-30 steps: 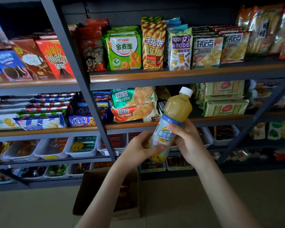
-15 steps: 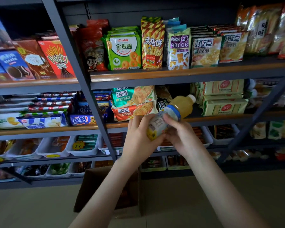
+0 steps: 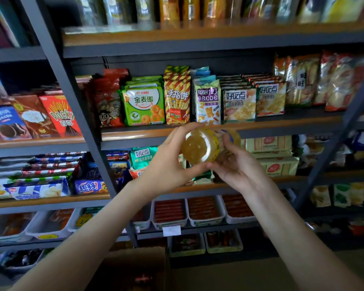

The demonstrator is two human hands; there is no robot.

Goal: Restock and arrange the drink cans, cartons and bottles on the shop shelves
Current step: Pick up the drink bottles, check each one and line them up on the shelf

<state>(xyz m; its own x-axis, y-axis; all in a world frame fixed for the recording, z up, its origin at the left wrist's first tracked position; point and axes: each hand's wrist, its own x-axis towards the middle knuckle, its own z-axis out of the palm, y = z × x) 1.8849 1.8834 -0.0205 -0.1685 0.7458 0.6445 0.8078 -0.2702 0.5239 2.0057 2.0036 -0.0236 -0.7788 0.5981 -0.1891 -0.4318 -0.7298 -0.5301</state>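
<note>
Both hands grip the clear plastic bottle of cloudy yellow juice (image 3: 199, 147). The left hand (image 3: 168, 164) curls round its base end, fingers over the top and thumb beneath. The right hand (image 3: 237, 171) wraps the labelled body from the side and below. The bottle is held in the air just in front of the wood-edged grey shelf board (image 3: 135, 133), level with its front lip and touching nothing but the hands. Its long axis runs almost straight away from the person. The round base faces the camera, and the cap end points in towards the board, hidden behind the body and the right fingers (image 3: 227, 143). The left hand therefore has the nearer end and the right hand sits further along, so neither needs to reach. In my judgement the coming move turns on that lying-down axis: the bottle must be tipped upright, base down, before it can stand anywhere. Snack packets fill the board, among them a green ring-biscuit packet (image 3: 144, 106), and no free slot shows there. Well below the board stands a brown cardboard box (image 3: 135, 267); its contents are too dark to tell.
</note>
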